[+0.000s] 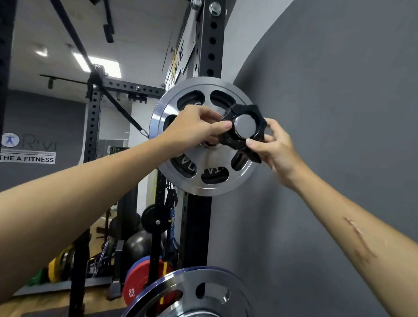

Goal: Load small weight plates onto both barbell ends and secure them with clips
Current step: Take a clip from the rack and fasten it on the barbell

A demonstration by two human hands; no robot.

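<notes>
Left hand (pixel 198 126) and right hand (pixel 275 147) both gripping black clip (pixel 244 133) against chrome plate (pixel 200 183).

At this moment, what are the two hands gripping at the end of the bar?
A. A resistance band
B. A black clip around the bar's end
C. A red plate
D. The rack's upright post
B: the left hand and right hand both pinch the black clip that rings the bar end, in front of the silver plate.
</notes>
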